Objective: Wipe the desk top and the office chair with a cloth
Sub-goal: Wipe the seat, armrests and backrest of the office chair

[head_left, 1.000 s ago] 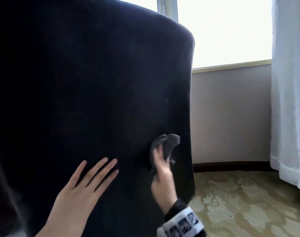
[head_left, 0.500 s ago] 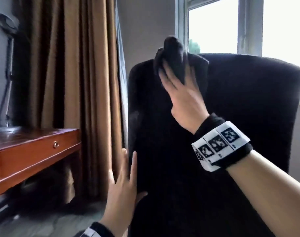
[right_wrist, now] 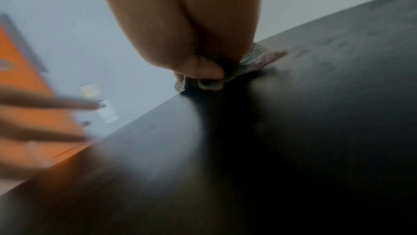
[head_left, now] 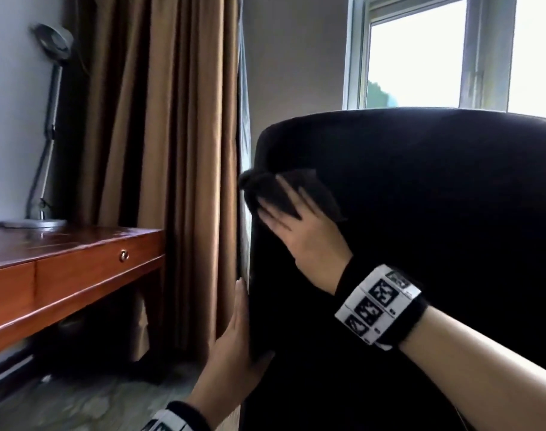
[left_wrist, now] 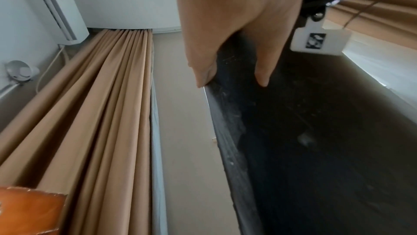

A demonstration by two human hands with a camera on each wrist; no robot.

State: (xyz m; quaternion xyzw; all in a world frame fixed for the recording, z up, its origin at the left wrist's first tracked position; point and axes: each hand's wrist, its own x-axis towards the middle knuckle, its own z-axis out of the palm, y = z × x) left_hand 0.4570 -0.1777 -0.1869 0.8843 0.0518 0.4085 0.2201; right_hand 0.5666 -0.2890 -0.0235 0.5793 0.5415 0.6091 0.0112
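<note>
Dark cloth (head_left: 284,194) sits bunched against the back of the black office chair (head_left: 421,244), near its upper left edge, part of it sticking out past that edge. Right hand (head_left: 309,241) presses cloth flat to the chair back w/ fingers (head_left: 273,217) spread over it; in the right wrist view the thumb (right_wrist: 203,68) curls round a fold of cloth (right_wrist: 246,67), so the hand grips it. That view is blurred; the chair back (right_wrist: 270,149) fills most of it.

Left hand (head_left: 234,353) is lower down on the chair's left edge: thumb on the back face, fingers round the side. Left wrist view shows the same, left hand (left_wrist: 237,16) w/ fingertips (left_wrist: 204,74) straddling the chair edge (left_wrist: 293,131), a light clasp on it, fingers mostly straight.

Chair stands just beside brown curtains (head_left: 172,150), w/ a window (head_left: 421,57) behind it. Wooden desk (head_left: 63,262) is left of the curtains, apart from the chair; drawer knob (head_left: 124,255) on its front, metal desk lamp (head_left: 47,135) on top. Both wrists wear bands w/ black-and-white markers (head_left: 377,306). Wall-mounted AC unit (left_wrist: 58,7) shows above the curtains (left_wrist: 101,114) in the left wrist view.
</note>
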